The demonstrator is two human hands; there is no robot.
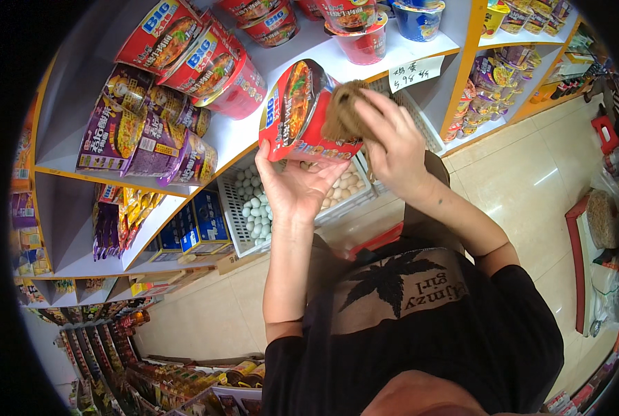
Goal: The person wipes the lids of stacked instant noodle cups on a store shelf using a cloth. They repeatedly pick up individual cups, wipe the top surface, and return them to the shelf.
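My left hand holds a red instant noodle bucket from below, tilted, with its thumb on the near edge. In my right hand is a brown cloth, bunched up and pressed against the bucket's right side. More red noodle buckets are stacked on the white shelf to the left, beside purple noodle buckets. Other red buckets and a blue one stand farther back.
Below the shelf are plastic crates of pale green and brown eggs, and blue boxes. A handwritten paper sign hangs at the shelf edge. An orange-edged upright divider rises at the right, with more noodle buckets beyond.
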